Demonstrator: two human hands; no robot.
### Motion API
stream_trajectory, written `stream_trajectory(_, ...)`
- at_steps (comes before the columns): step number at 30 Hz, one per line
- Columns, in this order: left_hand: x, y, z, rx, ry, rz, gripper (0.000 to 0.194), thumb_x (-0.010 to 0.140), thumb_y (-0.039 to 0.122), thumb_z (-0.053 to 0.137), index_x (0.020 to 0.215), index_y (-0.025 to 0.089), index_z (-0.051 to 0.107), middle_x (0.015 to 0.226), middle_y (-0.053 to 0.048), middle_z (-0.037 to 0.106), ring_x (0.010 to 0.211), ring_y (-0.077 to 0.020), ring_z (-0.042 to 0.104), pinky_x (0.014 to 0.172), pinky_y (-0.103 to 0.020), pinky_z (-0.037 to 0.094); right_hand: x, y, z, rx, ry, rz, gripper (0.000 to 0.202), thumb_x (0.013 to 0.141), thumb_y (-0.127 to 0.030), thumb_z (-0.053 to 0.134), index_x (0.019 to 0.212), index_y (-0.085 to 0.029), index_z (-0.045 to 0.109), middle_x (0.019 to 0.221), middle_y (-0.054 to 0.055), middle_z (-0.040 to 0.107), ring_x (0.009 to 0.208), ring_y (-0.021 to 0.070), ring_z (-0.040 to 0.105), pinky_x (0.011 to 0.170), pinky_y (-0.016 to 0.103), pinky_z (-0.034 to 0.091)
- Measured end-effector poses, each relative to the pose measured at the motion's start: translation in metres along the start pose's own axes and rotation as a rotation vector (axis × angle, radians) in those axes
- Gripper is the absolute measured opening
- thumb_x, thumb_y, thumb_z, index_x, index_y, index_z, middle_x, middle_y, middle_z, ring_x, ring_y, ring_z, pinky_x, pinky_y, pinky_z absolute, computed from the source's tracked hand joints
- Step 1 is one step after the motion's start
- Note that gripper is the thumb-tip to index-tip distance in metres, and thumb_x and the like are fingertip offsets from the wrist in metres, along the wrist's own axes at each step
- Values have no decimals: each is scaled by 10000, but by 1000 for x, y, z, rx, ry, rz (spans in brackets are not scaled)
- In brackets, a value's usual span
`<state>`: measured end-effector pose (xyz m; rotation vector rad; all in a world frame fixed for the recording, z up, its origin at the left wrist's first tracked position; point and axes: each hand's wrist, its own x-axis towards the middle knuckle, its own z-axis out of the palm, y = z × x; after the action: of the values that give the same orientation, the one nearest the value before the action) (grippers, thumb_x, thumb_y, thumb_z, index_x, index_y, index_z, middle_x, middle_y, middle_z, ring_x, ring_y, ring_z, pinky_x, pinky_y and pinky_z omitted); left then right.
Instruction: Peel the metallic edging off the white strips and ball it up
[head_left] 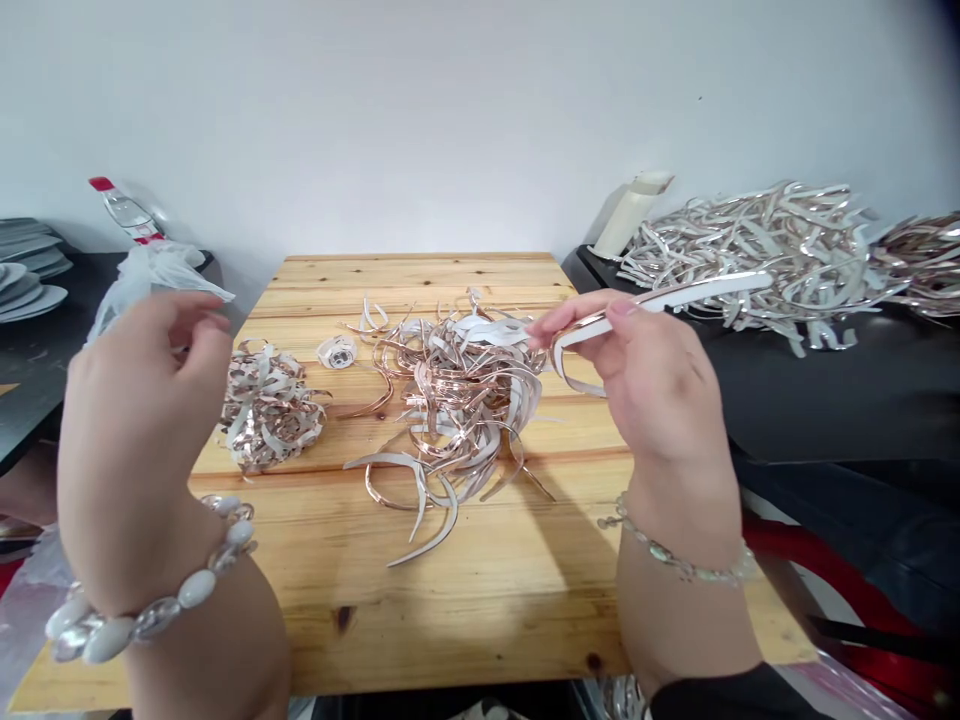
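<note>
My right hand (pixel 645 370) pinches a curved strip (pixel 697 292), white on one face and shiny rose gold along its edge. Its straighter end points right, and a bend hangs below my fingers. My left hand (pixel 142 400) is raised at the left, fingers curled towards the thumb; whatever it may hold is hidden. Between the hands, a loose pile of white and rose-gold strips (pixel 457 390) lies on the wooden table (pixel 480 600). Beside my left hand sits a smaller heap of curled strips (pixel 274 410), with a small white roll (pixel 337 351) to its right.
A big heap of strips (pixel 765 250) covers part of the dark table (pixel 825 400) at the right, near a cream cylinder (pixel 630 215). At the left are a red-capped bottle (pixel 129 212), a white plastic bag (pixel 157 270) and stacked grey discs (pixel 30 290).
</note>
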<state>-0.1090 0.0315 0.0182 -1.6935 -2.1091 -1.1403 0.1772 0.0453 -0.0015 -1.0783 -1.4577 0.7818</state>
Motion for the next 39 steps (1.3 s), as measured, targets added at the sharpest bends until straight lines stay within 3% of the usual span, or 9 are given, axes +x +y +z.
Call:
stream_trajectory(3, 3, 4, 11, -250, 234, 7, 202, 697, 90, 479, 688, 181, 659, 590, 36, 547, 557, -99, 472, 504, -248, 298, 1, 2, 8, 220, -89, 83, 352, 948, -397, 387, 743, -192, 586, 691, 34, 601, 586, 132, 575, 580, 287, 483)
stream_trajectory(6, 1, 13, 17, -403, 327, 45, 205, 647, 56, 459, 528, 161, 589, 497, 42, 494, 517, -82, 441, 484, -249, 271, 2, 5, 18, 304, -82, 160, 301, 905, -431, 497, 705, -206, 509, 607, -22, 500, 469, 78, 466, 412, 221, 368)
stream_trajectory(11, -6, 21, 10, -282, 157, 13, 231, 705, 70, 473, 659, 162, 680, 467, 52, 407, 435, -52, 288, 422, -242, 184, 4, 10, 26, 338, -109, 182, 253, 858, -396, 596, 730, -202, 496, 602, -31, 561, 424, 60, 483, 350, 193, 310)
stream_trajectory(16, -11, 25, 5, -274, 29, 83, 215, 743, 74, 472, 694, 161, 662, 553, 45, 493, 480, -60, 357, 430, -230, 245, 3, 8, 28, 376, -179, 227, 294, 830, -432, 632, 760, -208, 454, 569, -24, 635, 373, 76, 521, 321, 191, 281)
stream_trajectory(22, -12, 37, 3, -254, -108, 1, 214, 757, 117, 415, 679, 195, 599, 594, 38, 490, 472, -81, 328, 451, -270, 257, -2, 4, 30, 377, -208, 192, 317, 848, -418, 623, 667, -206, 471, 358, -91, 429, 284, 36, 283, 328, 209, 174)
stream_trajectory(27, -14, 40, 3, -232, -181, -5, 221, 782, 153, 389, 687, 224, 575, 629, 40, 513, 466, -93, 333, 457, -299, 262, -1, 5, 31, 368, -177, 245, 479, 862, -615, 472, 600, -215, 477, 349, -71, 355, 307, 65, 295, 357, 238, 205)
stream_trajectory(34, -18, 46, 6, -237, -238, 43, 231, 841, 153, 367, 712, 225, 545, 711, 33, 544, 605, -107, 447, 569, -322, 329, 1, 9, 33, 357, -225, 231, 478, 885, -596, 438, 672, -193, 580, 411, -40, 461, 363, 73, 364, 400, 241, 274)
stream_trajectory(37, -16, 41, 8, -304, -197, 42, 234, 853, 134, 344, 789, 223, 551, 681, 36, 526, 598, -98, 444, 549, -293, 347, 4, 11, 28, 358, -137, 189, 325, 814, -471, 632, 656, -191, 588, 453, -49, 472, 399, 65, 381, 410, 232, 268)
stream_trajectory(39, -13, 34, 9, -340, -89, 26, 210, 822, 105, 361, 780, 208, 539, 619, 37, 488, 550, -90, 417, 493, -275, 318, 9, 14, 21, 342, -35, 150, 255, 760, -393, 706, 637, -192, 608, 432, -64, 418, 401, 61, 342, 414, 230, 250)
